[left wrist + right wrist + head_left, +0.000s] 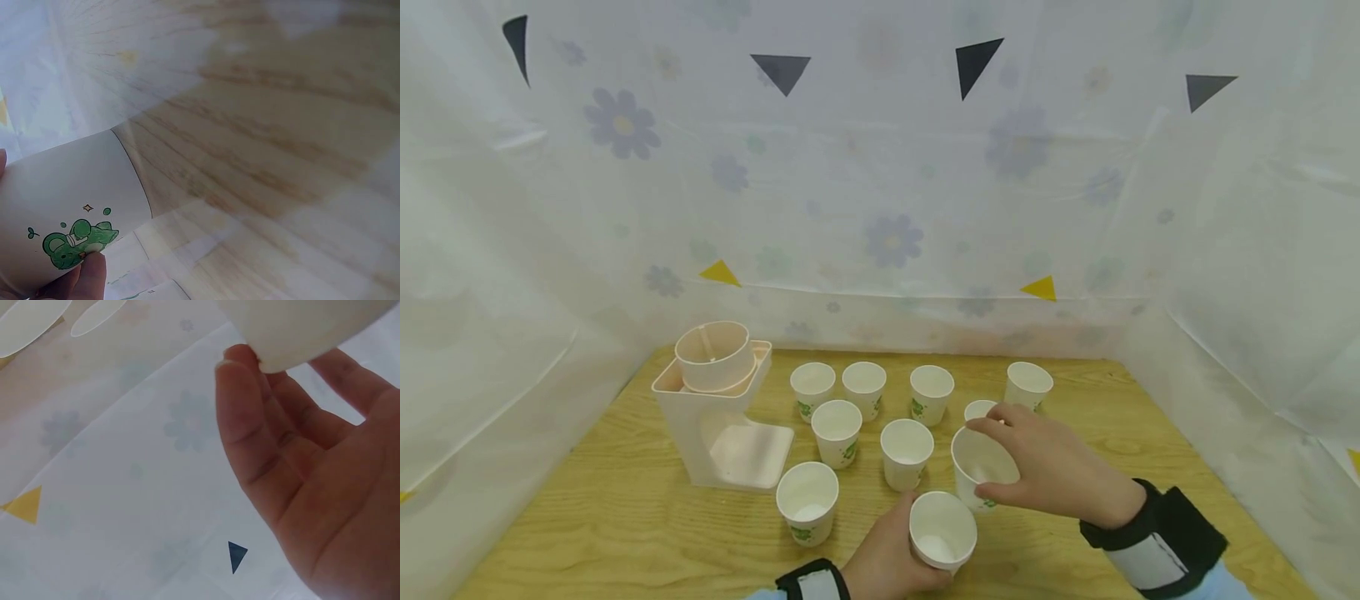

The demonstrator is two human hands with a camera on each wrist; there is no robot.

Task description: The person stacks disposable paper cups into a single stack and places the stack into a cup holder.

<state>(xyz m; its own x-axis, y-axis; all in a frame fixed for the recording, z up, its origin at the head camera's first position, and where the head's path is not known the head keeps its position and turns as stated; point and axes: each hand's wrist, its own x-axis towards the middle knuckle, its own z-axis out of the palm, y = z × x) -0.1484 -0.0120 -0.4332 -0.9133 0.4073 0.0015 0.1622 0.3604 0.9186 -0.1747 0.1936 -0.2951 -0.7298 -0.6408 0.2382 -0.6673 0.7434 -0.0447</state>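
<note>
My left hand point(891, 554) grips a white paper cup point(943, 531) near the front of the table. The left wrist view shows that cup's side point(75, 187) with a green cartoon print, one fingertip against it. My right hand point(1048, 462) holds another white paper cup point(973, 458), the thumb at its near side and fingers at the far rim. This cup looks slightly raised. In the right wrist view the cup's pale wall point(294, 331) partly hides the fingers. Just behind is a paper cup point(977, 408), partly covered by the right hand.
Several more paper cups stand upright on the wooden table point(625, 517), including one at front left point(807, 504) and one at back right point(1028, 385). A cream-coloured appliance point(715, 425) with a round top container stands at the left. Patterned white sheeting point(850, 183) encloses the table.
</note>
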